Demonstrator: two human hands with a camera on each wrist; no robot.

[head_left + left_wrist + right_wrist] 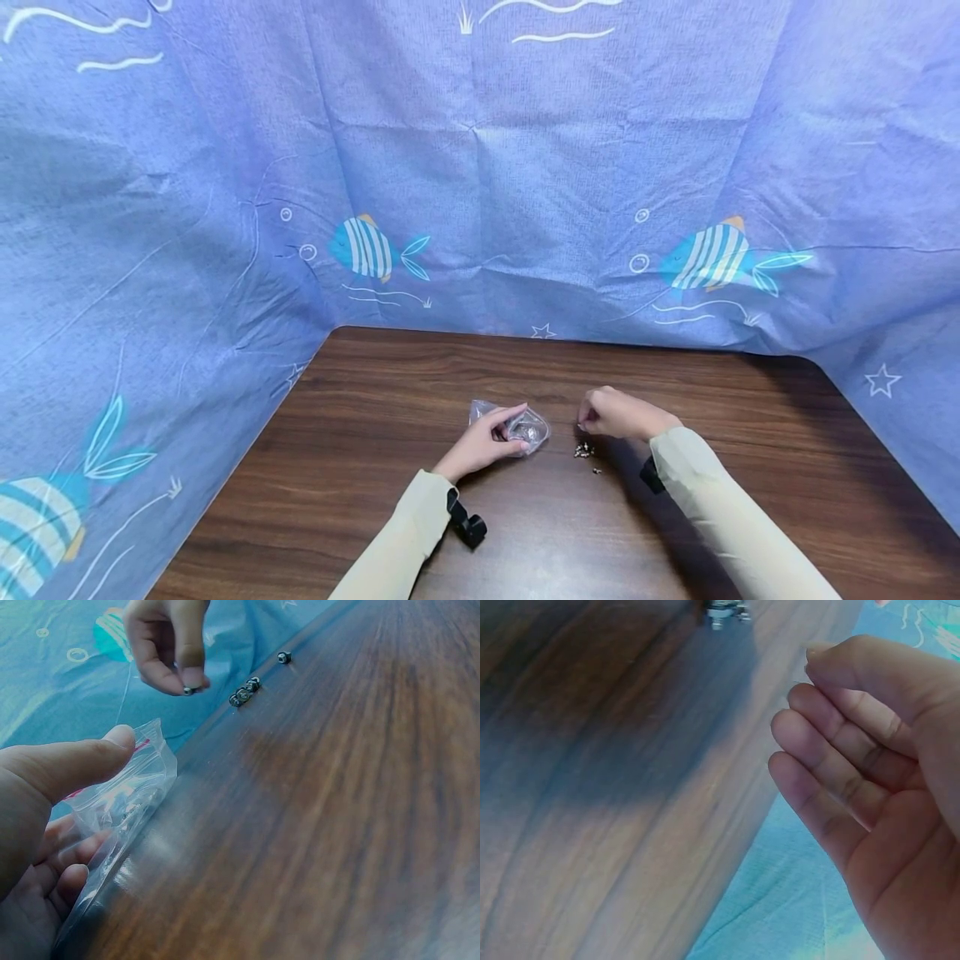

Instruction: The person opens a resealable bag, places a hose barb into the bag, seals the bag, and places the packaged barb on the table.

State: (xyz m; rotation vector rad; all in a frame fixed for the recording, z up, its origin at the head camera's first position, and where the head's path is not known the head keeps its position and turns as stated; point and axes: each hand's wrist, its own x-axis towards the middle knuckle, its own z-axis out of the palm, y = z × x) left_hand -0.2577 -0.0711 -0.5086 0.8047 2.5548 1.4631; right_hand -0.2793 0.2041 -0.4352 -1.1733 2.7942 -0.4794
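Metal pieces [243,695] near right grip [615,413], one [189,691] pinched within it, clear bag [532,431] held in left grip [478,447]

We see the table [300,508] with the curtain [525,167] behind it and along its left and right sides. The bag [534,430] sits between the thumb and fingers of the left hand [483,443]. To its right, on the table, we find a pile of screws [584,450], with a loose screw [597,471] nearer us. Just beyond the pile is the right hand [618,413], another screw [188,691] between its fingertips.
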